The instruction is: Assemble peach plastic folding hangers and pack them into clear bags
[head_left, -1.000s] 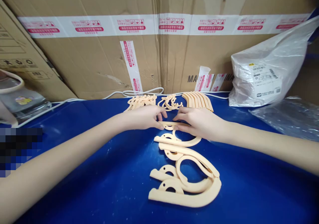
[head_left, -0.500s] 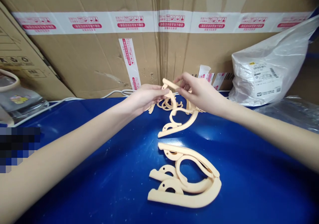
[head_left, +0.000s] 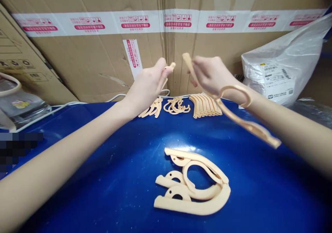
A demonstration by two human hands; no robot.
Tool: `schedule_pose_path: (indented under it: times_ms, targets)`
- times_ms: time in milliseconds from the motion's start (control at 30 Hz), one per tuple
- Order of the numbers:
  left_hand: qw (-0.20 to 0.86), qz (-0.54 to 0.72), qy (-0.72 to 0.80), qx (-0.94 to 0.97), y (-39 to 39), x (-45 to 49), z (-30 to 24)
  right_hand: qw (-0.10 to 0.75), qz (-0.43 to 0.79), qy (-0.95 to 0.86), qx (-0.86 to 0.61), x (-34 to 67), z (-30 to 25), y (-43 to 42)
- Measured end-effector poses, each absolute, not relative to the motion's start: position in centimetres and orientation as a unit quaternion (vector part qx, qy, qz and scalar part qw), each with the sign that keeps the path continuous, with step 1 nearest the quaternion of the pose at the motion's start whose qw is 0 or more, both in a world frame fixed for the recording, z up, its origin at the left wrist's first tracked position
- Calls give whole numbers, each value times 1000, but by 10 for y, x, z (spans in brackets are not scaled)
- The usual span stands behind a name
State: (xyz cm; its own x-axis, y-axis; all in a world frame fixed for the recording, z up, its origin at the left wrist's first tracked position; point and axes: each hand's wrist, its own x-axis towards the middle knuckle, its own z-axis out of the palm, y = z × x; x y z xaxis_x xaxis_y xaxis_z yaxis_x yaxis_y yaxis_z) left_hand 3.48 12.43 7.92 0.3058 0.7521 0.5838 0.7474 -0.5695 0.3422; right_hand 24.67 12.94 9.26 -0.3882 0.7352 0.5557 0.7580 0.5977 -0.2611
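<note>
My left hand is closed on a small beige plastic piece, whose tip pokes out past the thumb; the rest is hidden by the fingers. Across a gap to the right, my right hand grips a beige folding hanger by one arm. Its hook hangs over my wrist and its other arm slants down to the right, slightly blurred. Below both hands, several folded beige hangers lie overlapping on the blue table.
Along the back of the blue table sit small curved pieces, loose hooks and a row of hanger arms. Behind stand taped cardboard boxes. A white plastic bag is at right, a clear container at left.
Both hands have risen and moved apart. The hanger has lifted off the table with my right hand and swung to the right. The piles at the back are now uncovered.
</note>
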Motion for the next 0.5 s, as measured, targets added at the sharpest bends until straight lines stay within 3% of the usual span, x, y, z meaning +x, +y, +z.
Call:
schedule_pose_path:
  times_ms: [200, 500]
  targets:
    - [145, 257, 579, 760, 169, -6, 59, 431, 280, -768, -381, 266, 115, 127]
    - [158, 293, 599, 728, 166, -12, 53, 561, 398, -636, -350, 267, 109, 136]
